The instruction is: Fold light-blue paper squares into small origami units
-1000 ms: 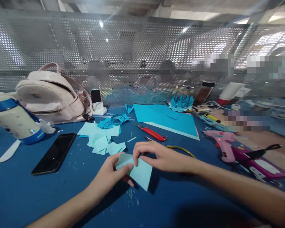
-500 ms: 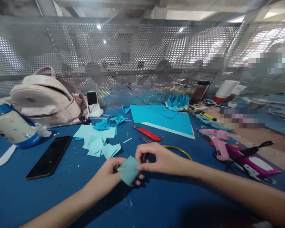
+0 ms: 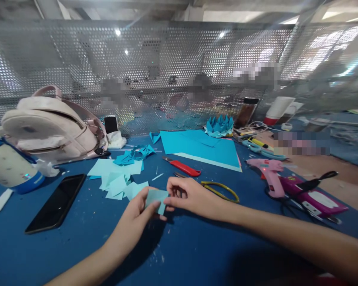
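Observation:
A small light-blue square of paper (image 3: pixel 156 198) is held up between both hands over the blue table. My left hand (image 3: pixel 141 208) is closed on it, thumb on the front and fingers behind. At its right edge my right hand (image 3: pixel 183 196) pinches the paper between thumb and fingertip. Loose light-blue paper squares (image 3: pixel 116 184) lie in a pile just beyond my left hand. Yellow-handled scissors (image 3: pixel 223 192) rest partly hidden behind my right hand, and a red utility knife (image 3: pixel 185 167) lies beyond it.
A black phone (image 3: pixel 56 202), a bottle (image 3: pixel 10 167) and a pale backpack (image 3: pixel 53 127) are at left. Blue sheets (image 3: pixel 199 147) and a folded-paper piece (image 3: pixel 219 126) lie at the back. A pink glue gun (image 3: pixel 270 172) and a magenta box (image 3: pixel 313 196) stand right.
The paper square has been turned from a tilted diamond to nearly level, and my left thumb now lies across its front. Both hands stay on it. The whole view has shifted slightly.

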Demonstrator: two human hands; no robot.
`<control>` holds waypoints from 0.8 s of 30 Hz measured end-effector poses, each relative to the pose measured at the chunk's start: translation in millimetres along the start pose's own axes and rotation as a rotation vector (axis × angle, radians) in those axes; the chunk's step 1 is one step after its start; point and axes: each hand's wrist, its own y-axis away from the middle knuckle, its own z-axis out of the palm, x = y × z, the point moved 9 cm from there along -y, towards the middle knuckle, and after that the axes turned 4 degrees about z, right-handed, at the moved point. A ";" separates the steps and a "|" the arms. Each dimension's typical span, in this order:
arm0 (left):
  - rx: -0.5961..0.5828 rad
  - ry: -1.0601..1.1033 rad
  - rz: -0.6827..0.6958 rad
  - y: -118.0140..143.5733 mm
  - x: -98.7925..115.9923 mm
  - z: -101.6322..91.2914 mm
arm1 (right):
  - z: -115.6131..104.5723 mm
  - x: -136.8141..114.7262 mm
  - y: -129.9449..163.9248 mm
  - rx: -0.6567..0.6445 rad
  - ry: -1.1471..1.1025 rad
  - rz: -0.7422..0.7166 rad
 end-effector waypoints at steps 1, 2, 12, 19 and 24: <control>0.055 -0.036 0.035 -1.3 0.7 -5.3 | 2.5 1.3 -1.0 0.010 -0.055 -0.003; 0.095 -0.069 0.058 -2.2 0.9 -8.7 | 4.9 2.7 -2.0 0.023 -0.114 -0.009; 0.051 -0.312 0.090 -10.1 2.5 -7.9 | 5.3 30.4 -7.0 0.183 -0.400 -0.003; 0.077 -0.441 0.123 -12.9 1.5 -23.2 | 7.3 41.2 -8.4 0.184 -0.352 0.077; 0.043 -0.370 0.048 -16.2 -13.3 -21.0 | 14.9 48.2 -13.5 0.149 -0.344 0.096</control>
